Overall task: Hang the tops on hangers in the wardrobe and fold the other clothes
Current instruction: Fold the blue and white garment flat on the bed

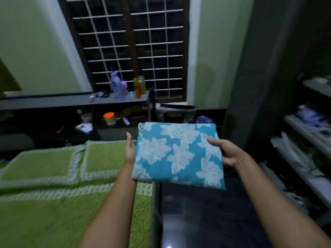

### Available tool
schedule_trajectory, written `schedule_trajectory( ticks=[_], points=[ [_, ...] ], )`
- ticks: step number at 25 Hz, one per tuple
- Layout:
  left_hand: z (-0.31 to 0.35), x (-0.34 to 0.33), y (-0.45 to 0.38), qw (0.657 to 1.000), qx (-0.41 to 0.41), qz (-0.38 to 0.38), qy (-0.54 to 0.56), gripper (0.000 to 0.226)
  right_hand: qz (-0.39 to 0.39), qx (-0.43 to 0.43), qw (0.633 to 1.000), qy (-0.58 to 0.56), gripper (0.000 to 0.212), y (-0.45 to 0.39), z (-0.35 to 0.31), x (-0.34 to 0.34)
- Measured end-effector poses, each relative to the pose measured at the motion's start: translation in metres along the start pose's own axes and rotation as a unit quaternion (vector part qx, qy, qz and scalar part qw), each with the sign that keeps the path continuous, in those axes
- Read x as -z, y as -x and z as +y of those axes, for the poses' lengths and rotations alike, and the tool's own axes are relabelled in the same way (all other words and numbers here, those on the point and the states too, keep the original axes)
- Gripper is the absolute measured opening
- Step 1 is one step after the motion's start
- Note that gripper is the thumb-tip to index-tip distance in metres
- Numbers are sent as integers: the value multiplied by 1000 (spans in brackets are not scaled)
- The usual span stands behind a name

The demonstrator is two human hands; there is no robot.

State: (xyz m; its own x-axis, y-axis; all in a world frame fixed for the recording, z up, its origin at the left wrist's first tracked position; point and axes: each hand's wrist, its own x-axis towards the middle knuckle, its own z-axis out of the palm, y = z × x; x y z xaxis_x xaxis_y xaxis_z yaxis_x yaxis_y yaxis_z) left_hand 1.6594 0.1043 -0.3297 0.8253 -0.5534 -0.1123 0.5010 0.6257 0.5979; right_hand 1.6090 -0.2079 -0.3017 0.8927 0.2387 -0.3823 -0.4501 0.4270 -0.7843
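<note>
A folded blue garment [177, 154] with a white flower print is held flat in the air above the dark floor, just past the bed's right edge. My left hand [129, 151] supports its left side, fingers mostly hidden beneath the cloth. My right hand [226, 153] grips the right edge, thumb on top. To the right stands the open wardrobe [304, 133], its shelves stacked with clothes. No hangers are in sight.
A bed with a green patterned cover [53, 176] fills the lower left. Beyond it a dark shelf unit [53, 102] carries bottles [138, 86] and small items under a barred window [132, 47]. A striped basket [176, 112] stands by the wall. Glossy dark floor [206, 221] lies between bed and wardrobe.
</note>
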Motion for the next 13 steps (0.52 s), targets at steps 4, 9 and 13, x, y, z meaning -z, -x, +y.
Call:
schedule_trajectory(
  ticks=[4,9,13],
  points=[
    [-2,-45,-117,972,126,88,-179,43,45,3,998,-38,83,-20,-47,74],
    [-35,-58,-265,945,147,45,-288,24,224,85,970,-34,66,-63,-90,161],
    [-54,-90,-390,925,185,-63,-326,26,317,160,933,-50,43,-78,-121,221]
  ],
)
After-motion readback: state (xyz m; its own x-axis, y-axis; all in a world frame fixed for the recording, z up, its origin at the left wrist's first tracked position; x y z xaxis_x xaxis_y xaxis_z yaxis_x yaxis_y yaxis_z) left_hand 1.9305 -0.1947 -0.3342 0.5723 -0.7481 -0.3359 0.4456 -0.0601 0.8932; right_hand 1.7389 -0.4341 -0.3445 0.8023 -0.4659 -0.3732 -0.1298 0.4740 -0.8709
